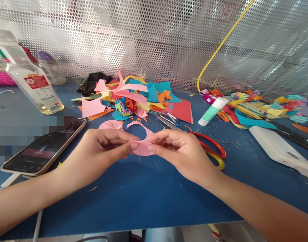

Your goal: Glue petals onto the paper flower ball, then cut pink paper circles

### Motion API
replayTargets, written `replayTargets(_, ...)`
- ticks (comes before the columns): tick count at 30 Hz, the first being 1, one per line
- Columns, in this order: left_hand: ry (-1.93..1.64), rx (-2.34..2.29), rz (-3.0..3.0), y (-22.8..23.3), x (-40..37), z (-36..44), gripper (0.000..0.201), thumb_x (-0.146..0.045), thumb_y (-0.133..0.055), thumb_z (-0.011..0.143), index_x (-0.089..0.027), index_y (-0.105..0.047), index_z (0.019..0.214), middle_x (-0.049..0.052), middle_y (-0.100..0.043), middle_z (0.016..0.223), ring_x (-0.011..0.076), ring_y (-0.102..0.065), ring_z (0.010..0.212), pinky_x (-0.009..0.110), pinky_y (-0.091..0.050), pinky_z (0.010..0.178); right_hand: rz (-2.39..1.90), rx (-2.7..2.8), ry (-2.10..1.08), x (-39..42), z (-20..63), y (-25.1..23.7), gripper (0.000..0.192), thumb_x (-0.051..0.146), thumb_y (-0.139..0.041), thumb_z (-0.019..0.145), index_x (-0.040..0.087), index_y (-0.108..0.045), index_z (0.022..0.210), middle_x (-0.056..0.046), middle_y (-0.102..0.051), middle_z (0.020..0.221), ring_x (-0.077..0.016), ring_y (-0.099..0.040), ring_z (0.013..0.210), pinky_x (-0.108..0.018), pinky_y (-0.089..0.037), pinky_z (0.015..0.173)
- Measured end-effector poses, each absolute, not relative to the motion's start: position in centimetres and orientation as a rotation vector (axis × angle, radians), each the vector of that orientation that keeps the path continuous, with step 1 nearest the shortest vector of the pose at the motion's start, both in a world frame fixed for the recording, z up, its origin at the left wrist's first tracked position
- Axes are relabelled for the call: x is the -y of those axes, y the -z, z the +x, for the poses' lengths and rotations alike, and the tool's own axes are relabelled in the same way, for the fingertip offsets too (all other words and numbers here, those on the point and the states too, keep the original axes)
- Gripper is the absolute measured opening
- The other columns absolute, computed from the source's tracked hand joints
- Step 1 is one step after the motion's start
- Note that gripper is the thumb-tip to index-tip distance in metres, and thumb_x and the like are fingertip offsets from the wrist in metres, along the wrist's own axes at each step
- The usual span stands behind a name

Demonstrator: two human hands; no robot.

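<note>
Pale pink paper spiral [143,146] over dark blue mat [143,198], red-and-yellow scissors [212,150] right, white-and-mint glue stick [212,111] far right, pink, teal, orange, red scraps pile [138,97] far, black phone [46,148] left, red-labelled clear bottle [32,82] far left.

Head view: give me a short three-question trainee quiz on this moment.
1. True or false: both hands pinch the pink paper spiral.
2. Which lies nearest the right hand? A) plastic bottle B) scissors C) glue stick
3. What lies on the blue table beside the left hand?

Key: 1 true. 2 B. 3 A phone, screen up.
</note>
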State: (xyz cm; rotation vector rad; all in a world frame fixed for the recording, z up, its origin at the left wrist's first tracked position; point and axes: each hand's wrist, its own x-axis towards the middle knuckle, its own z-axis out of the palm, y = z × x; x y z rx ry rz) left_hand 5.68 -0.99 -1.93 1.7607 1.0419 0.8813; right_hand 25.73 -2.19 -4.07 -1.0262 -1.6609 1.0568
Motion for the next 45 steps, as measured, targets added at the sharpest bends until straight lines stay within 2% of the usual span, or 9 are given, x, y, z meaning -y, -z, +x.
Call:
replayTargets(5,-0.870,-1.042,1.722,1.7,1.1,5.8,0.008,-0.026,-0.066,0.076,-0.025,-0.074,0.075,-0.004,-0.072,0.068,0.0059,-0.061,0.059,0.009,-0.048,0.054,-1.046,1.717,-1.012,2.2,25.8,4.1,0.015,0.028,-0.067,0.077,0.022,-0.065,0.091,0.001,-0.069,0.082,-0.0116,-0.065,0.076,-0.021,-0.052,0.069)
replayTargets(11,-0.917,-1.120,1.796,2.0,1.3,5.5,0.016,-0.030,-0.069,0.073,-0.020,-0.071,0.086,0.001,-0.073,0.081,0.0109,-0.065,0.065,0.016,-0.052,0.056,-1.046,1.780,-1.021,2.2,25.8,4.3,0.010,0.030,-0.062,0.082,0.020,-0.064,0.084,0.001,-0.068,0.082,-0.0127,-0.064,0.076,-0.023,-0.050,0.070)
replayTargets(18,-1.019,-0.933,1.700,1.9,1.4,5.5,0.016,-0.019,-0.067,0.075,-0.022,-0.067,0.091,-0.002,-0.071,0.090,0.0069,-0.065,0.072,0.013,-0.053,0.063,-0.918,1.607,-1.404,2.0,25.7,4.4,0.020,0.028,-0.067,0.078,0.020,-0.057,0.094,0.000,-0.066,0.084,-0.0126,-0.066,0.071,-0.025,-0.053,0.067)
replayTargets(24,-1.028,-0.997,1.703,1.9,1.2,5.7,0.011,-0.020,-0.068,0.074,-0.019,-0.069,0.085,-0.001,-0.069,0.084,0.0060,-0.061,0.063,0.012,-0.052,0.056,-1.007,1.752,-1.197,2.3,25.6,4.3,0.012,0.029,-0.066,0.078,0.020,-0.061,0.084,0.001,-0.064,0.081,-0.0112,-0.060,0.074,-0.021,-0.048,0.066)
replayTargets(28,-1.003,-1.008,1.693,1.9,1.3,5.7,0.011,-0.023,-0.069,0.073,-0.017,-0.069,0.082,0.000,-0.068,0.078,0.0066,-0.060,0.058,0.013,-0.051,0.052,-1.003,1.754,-1.253,2.3,25.6,4.4,0.018,0.031,-0.066,0.078,0.021,-0.061,0.092,-0.001,-0.066,0.088,-0.0137,-0.062,0.078,-0.025,-0.050,0.070)
replayTargets(34,-0.863,-0.904,1.778,1.9,1.6,5.3,0.012,-0.025,-0.065,0.078,-0.023,-0.070,0.089,-0.001,-0.072,0.088,0.0106,-0.066,0.076,0.016,-0.053,0.066,-0.857,1.691,-1.311,2.3,25.5,4.8,0.003,0.019,-0.064,0.078,0.020,-0.061,0.077,0.000,-0.061,0.087,-0.0123,-0.063,0.078,-0.025,-0.050,0.070)
replayTargets(38,-0.747,-0.963,1.802,2.1,1.5,5.4,0.015,-0.027,-0.062,0.079,-0.024,-0.068,0.093,-0.001,-0.071,0.095,0.0127,-0.065,0.086,0.019,-0.051,0.076,-0.779,1.835,-1.106,2.2,25.5,4.6,0.012,0.012,-0.064,0.077,0.022,-0.067,0.071,0.001,-0.060,0.083,-0.0106,-0.060,0.078,-0.022,-0.048,0.071)
replayTargets(42,-0.590,-0.893,1.572,2.6,1.1,5.8,0.020,-0.018,-0.063,0.077,-0.019,-0.064,0.096,0.001,-0.071,0.087,0.0113,-0.066,0.079,0.019,-0.051,0.070,-0.746,1.927,-1.029,2.2,25.6,4.6,0.013,0.012,-0.064,0.078,0.023,-0.069,0.073,0.001,-0.066,0.083,-0.0117,-0.062,0.081,-0.024,-0.049,0.077)
replayTargets(45,-0.586,-0.943,1.527,2.9,0.9,5.7,0.019,-0.016,-0.064,0.075,-0.017,-0.064,0.094,0.000,-0.070,0.080,0.0091,-0.064,0.071,0.017,-0.050,0.065,-0.867,1.889,-1.084,2.1,25.5,4.8,0.016,0.014,-0.061,0.081,0.025,-0.069,0.089,0.001,-0.067,0.091,-0.0120,-0.063,0.082,-0.023,-0.050,0.074)
